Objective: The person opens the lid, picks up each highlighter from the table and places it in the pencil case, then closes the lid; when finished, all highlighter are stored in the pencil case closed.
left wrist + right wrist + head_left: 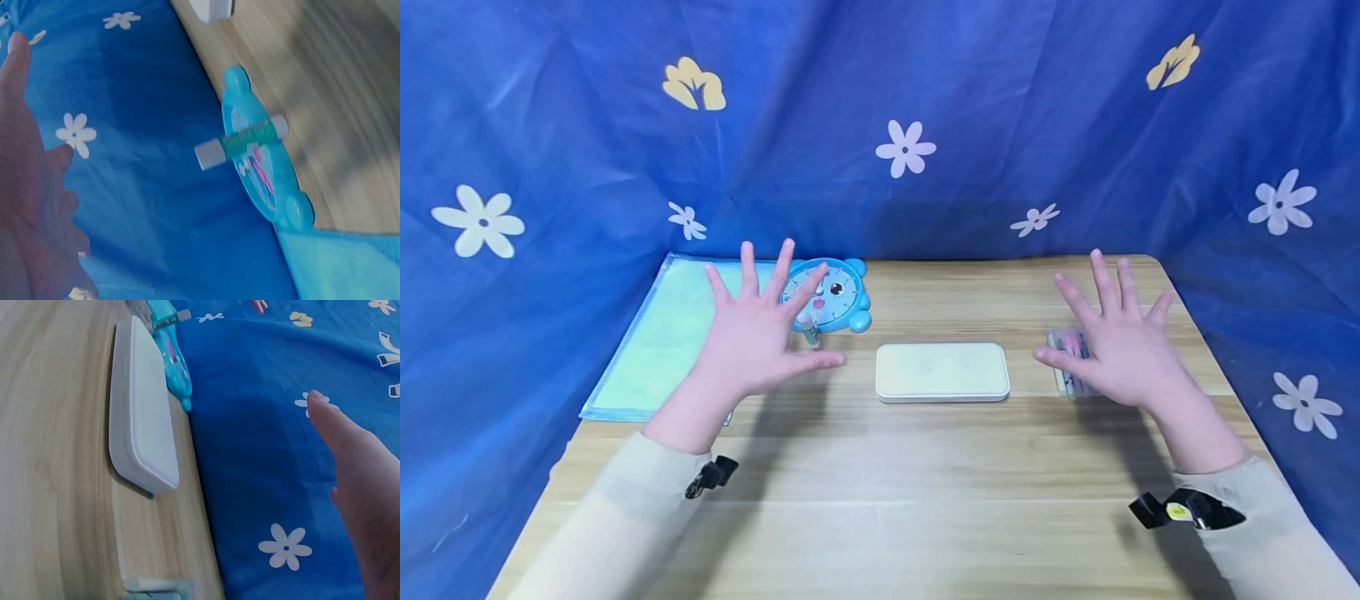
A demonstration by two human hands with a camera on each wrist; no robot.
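Note:
My left hand [752, 340] hovers with fingers spread above the right part of a pale green folder with blue edges [658, 342]. Past its fingers lies a blue toy clock with a cartoon face [842, 310], partly hidden by them. A glue stick with a green label [247, 140] stands upright by the clock, near my left thumb. My right hand [1131, 354] is also spread in the air, over several slim pens [1062, 367] that it partly covers. Between the hands a white, rounded flat case [942, 372] lies closed. Neither hand holds anything.
The wooden table [910, 500] reaches toward me in front of the case. A blue curtain with white flowers [880, 75] hangs behind the table and along both sides. Each sleeve carries a black strap [711, 477] at the wrist.

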